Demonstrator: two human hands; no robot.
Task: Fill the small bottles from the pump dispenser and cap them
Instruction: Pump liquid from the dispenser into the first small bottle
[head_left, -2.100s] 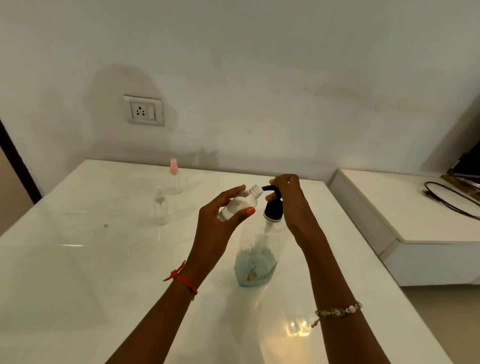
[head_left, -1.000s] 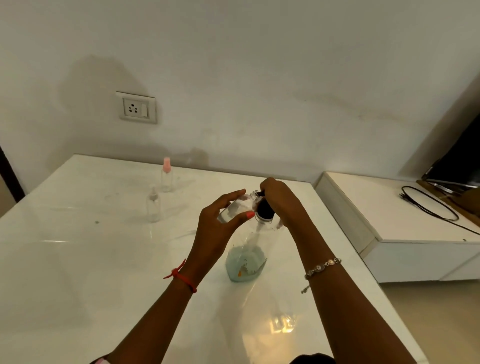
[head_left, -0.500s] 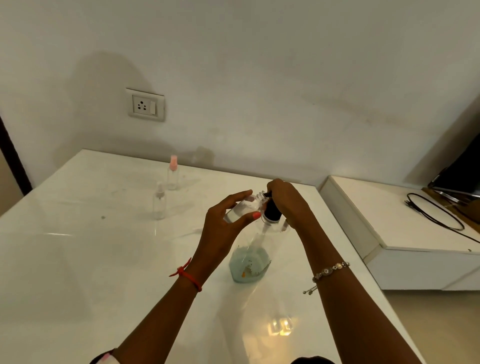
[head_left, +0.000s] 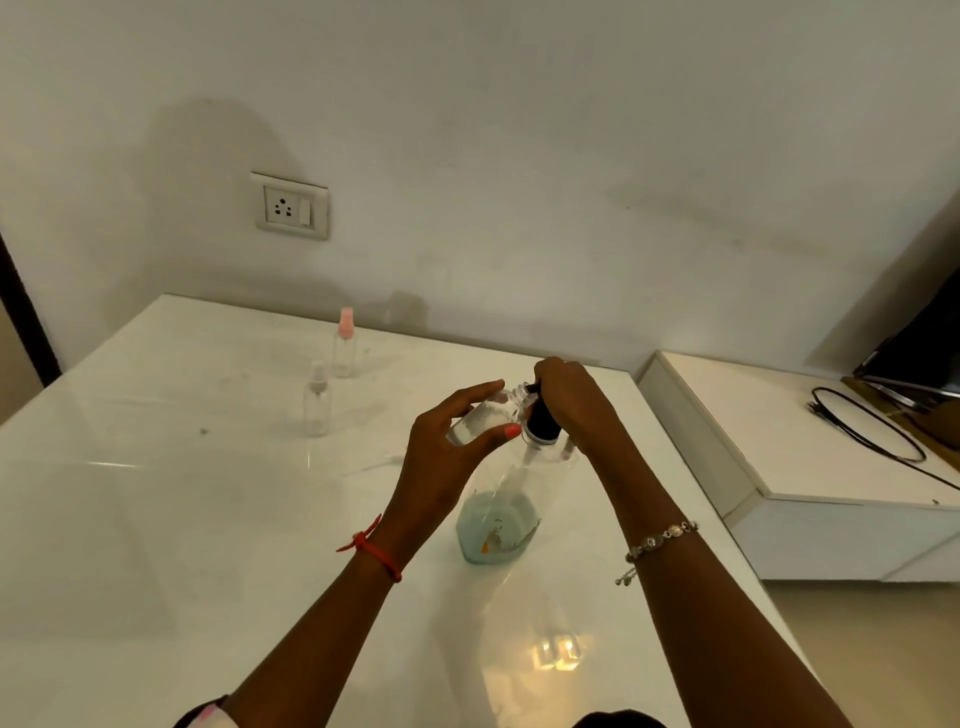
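Observation:
A clear pump dispenser (head_left: 498, 525) with pale blue liquid in its bottom stands on the white table (head_left: 156, 519). My right hand (head_left: 571, 405) curls over its black pump head (head_left: 541, 421) and presses it down. My left hand (head_left: 447, 457) grips a small clear bottle (head_left: 485, 418), tilted, with its open neck at the pump's spout. Whitish liquid shows inside the small bottle. Two more small bottles stand further back left: one with a clear spray cap (head_left: 317, 400) and one with a pink cap (head_left: 345, 343).
A wall socket (head_left: 291, 206) sits on the wall behind the table. To the right is a lower white cabinet (head_left: 779, 467) with a black cable (head_left: 867, 431) and a dark screen edge. The floor shows at the bottom right.
My right hand has pushed the pump head down from its raised position. My left hand keeps the small bottle at the spout. The camera view has shifted a little.

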